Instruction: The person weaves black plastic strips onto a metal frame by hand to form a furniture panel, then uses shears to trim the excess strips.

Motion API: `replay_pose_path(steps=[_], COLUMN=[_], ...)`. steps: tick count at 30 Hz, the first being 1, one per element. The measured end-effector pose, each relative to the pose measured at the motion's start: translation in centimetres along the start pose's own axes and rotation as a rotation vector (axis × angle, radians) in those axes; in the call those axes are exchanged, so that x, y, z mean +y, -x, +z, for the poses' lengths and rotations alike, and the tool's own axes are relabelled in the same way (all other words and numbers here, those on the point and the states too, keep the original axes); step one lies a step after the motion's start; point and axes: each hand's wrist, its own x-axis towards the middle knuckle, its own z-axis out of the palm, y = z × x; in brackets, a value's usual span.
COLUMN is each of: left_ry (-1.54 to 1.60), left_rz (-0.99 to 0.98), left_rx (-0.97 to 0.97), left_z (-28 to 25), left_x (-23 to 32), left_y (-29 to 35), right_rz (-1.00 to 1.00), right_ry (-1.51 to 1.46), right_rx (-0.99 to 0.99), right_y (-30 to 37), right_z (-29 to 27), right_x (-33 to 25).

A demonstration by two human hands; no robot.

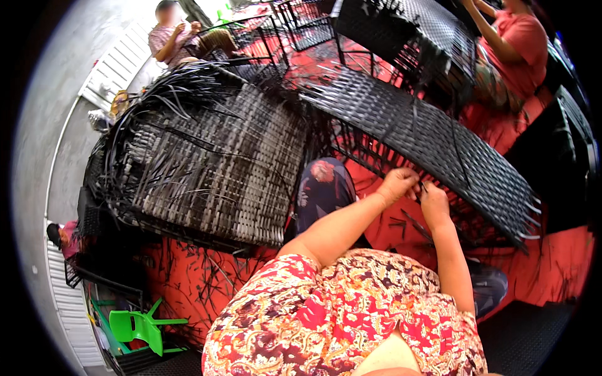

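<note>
Both hands are together at the near edge of a long black woven panel (426, 135), which slants from upper left to lower right in front of me. My left hand (400, 184) is closed in a pinch. My right hand (434, 202) sits just beside it, fingers also pinched. A small dark piece, seemingly a black strip (424, 186), shows between the fingertips. The panel is woven of flat glossy strands, with loose ends sticking out at its two short sides. Dark bars run beneath its near edge.
A large grey-black woven piece (213, 163) with a bundle of loose strips (182, 88) stands at left. Strip scraps litter the red floor (194, 276). A green plastic chair (141, 326) is at lower left. One person (172, 37) sits far left, another (517, 50) far right.
</note>
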Motion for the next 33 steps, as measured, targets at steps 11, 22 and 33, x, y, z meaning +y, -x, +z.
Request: replay_pose_path(steps=[11, 22, 33], left_ry=[0.041, 0.087, 0.129], left_rz=[-0.103, -0.161, 0.161], left_rx=[0.052, 0.031, 0.231], left_z=[-1.0, -0.7, -1.4], left_x=[0.0, 0.4, 1.4], left_y=[-0.1, -0.2, 3.1], right_rz=[0.159, 0.175, -0.101], right_ry=[-0.056, 0.059, -0.313], right_rx=[0.019, -0.095, 0.137], right_y=[1.1, 0.4, 0.6], right_z=[-0.8, -1.5, -0.3], right_x=[0.4, -1.3, -1.8])
